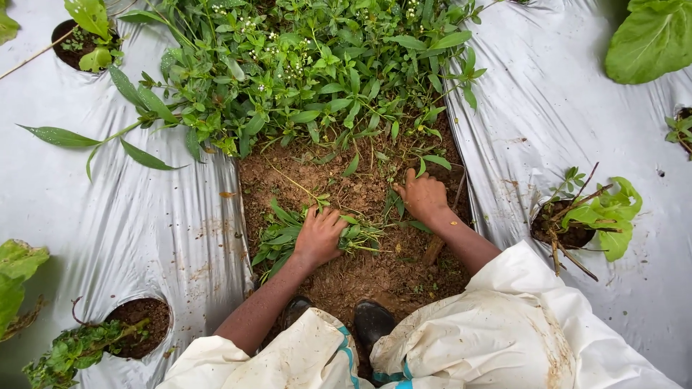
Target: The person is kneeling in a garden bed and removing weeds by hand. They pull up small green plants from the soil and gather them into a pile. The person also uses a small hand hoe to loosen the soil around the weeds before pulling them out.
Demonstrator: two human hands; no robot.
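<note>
Two bare hands are working among weeds in a strip of bare soil between plastic sheets.

The left hand's fingers [328, 216] are curling down over a loose clump of weeds [285, 234], grasping it against the soil; the clump is lying at the left of the soil strip [375, 270], its narrow green leaves splaying out flat on thin pale stems. The right hand [422, 194] is pressing knuckles-up on the soil just below the dense weed patch [310, 72], fingers bent around a few thin stems, though whether they are gripping them I cannot tell. That patch is showing pointed bright leaves and tiny white flower buds. Two dark boots [371, 320] are standing at the near end of the strip. Silver plastic sheeting [130, 223] is flanking both sides, with small plants in holes [584, 216].
</note>
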